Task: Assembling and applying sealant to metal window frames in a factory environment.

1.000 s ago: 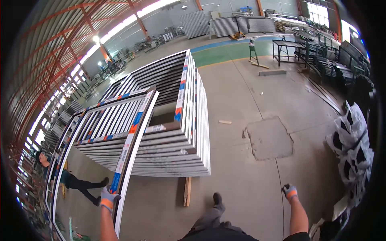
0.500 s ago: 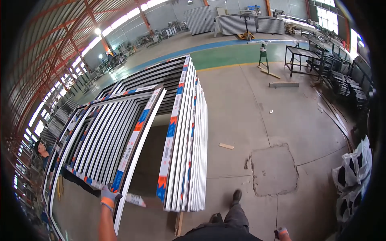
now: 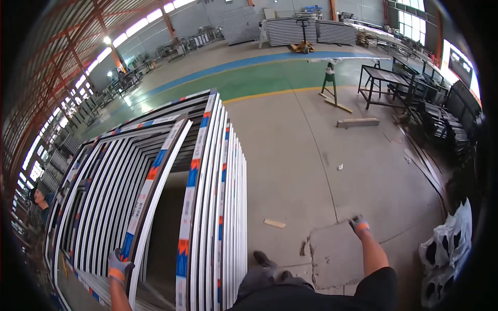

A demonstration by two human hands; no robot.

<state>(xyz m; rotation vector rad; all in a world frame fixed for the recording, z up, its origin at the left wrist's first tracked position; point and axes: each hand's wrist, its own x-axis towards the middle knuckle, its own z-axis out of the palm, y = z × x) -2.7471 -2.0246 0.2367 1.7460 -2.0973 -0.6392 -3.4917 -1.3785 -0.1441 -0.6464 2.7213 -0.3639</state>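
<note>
My left hand (image 3: 119,265), in a grey glove with an orange cuff, grips the near side of a white metal frame (image 3: 165,171). That frame has a dark edge and red, blue and white protective film. It leans at an angle, apart from the thick stack of similar upright frames (image 3: 236,207) on its right. More frames (image 3: 101,202) stand in rows on its left. My right hand (image 3: 358,225), gloved alike, is held out over the floor at the right, holding nothing I can see. Its fingers look loosely apart.
A person (image 3: 39,198) stands beyond the frames at far left. On the floor lie a small wood piece (image 3: 274,223) and a beam (image 3: 358,123). A green stand (image 3: 330,83) and black metal table (image 3: 384,78) stand farther off. Plastic-wrapped goods (image 3: 443,249) are at right.
My right hand has risen from the lower edge and reached out to the right. The view has shifted, so the frames sit lower and farther left. My left hand keeps its grip on the frame.
</note>
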